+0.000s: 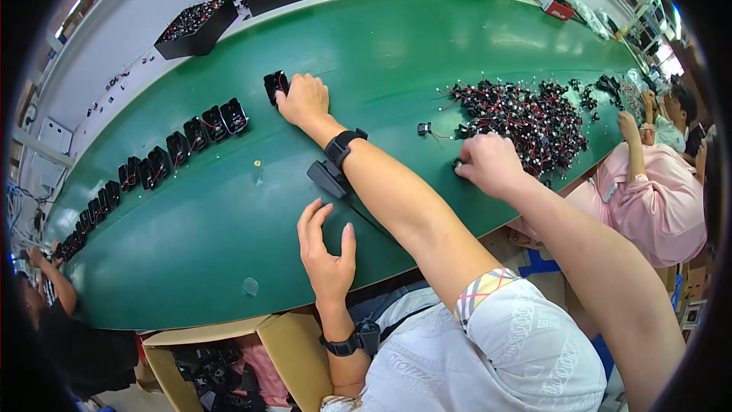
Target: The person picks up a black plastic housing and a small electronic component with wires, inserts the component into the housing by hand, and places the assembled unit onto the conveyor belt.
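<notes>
My right arm stretches across the green table, and my right hand (306, 99) is closed on the edge of a small black plastic housing (272, 85) with a red wire inside. The housing stands on the table, past the end of a row of similar black housings (196, 133). My left hand (328, 248) hovers over the near table edge, palm inward, fingers and thumb apart, with nothing in it. Each wrist wears a black strap; a black box-shaped device (328, 180) hangs at the right one, beside a cable.
At the right, another person's hand (488, 162) touches a large heap of small black parts with red wires (526, 122). Black bins (197, 28) of similar parts stand on the far shelf. Below the near edge is an open cardboard box (286, 351). Other people sit at both ends.
</notes>
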Motion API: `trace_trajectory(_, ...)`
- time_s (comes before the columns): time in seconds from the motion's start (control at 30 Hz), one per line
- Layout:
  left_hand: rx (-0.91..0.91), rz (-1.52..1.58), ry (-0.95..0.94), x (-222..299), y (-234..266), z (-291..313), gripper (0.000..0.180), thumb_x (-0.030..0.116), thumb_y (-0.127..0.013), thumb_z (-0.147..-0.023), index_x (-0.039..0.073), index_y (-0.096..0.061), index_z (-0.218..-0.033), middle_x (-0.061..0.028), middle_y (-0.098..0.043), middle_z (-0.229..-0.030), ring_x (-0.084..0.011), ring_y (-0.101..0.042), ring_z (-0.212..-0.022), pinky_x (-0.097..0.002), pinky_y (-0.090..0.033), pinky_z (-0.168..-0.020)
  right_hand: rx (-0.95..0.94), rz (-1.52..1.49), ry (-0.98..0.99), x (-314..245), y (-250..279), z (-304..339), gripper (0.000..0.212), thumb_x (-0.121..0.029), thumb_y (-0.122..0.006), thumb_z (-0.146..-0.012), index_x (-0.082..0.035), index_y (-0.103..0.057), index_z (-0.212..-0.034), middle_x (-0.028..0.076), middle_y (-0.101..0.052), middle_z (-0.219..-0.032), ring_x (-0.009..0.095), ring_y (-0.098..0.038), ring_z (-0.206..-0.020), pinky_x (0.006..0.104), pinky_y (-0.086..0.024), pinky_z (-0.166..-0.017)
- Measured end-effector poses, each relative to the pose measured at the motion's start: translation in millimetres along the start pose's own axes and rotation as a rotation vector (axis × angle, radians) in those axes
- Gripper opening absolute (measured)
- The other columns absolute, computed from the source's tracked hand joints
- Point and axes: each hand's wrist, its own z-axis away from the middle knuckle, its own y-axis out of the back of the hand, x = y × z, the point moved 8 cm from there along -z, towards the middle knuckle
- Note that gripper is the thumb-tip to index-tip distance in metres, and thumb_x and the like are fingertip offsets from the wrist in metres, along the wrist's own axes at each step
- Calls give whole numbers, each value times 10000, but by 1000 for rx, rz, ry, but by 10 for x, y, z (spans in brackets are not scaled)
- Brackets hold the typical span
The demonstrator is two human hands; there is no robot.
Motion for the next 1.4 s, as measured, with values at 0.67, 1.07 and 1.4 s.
trace_trajectory(0.67, 94, 132, 172, -67, 577, 1045, 204, -18, -589, -947, -34, -619, -1148, -115, -678, -1053, -183, -649, -980, -304, -509, -886, 200, 307, 269, 1092, 1944, 1571, 227, -6, -647, -870, -46, -662, -1093, 126, -626, -1138, 306, -576, -1053, 398, -467, -887)
trace_trajectory(1.07, -117, 382, 65, 251, -48, 445, 341, -50, -743, -800, 4, -730, -1136, -101, -675, -1052, -159, -625, -847, -275, -498, -717, -693, -1089, -401, 608, 1510, 2723, 137, -106, -649, -1015, 17, -600, -1049, 36, -670, -834, 63, -631, -695, 211, -514, -609)
trace_trajectory(1.4, -117, 909, 176, 49, -9, 634, 245, 39, -748, -908, -68, -701, -1123, -163, -649, -1166, -214, -636, -1026, -333, -527, -891, -490, -583, 359, 101, 2008, 2629, 205, 77, -761, -806, 4, -743, -997, 126, -750, -940, 160, -728, -752, 253, -586, -654)
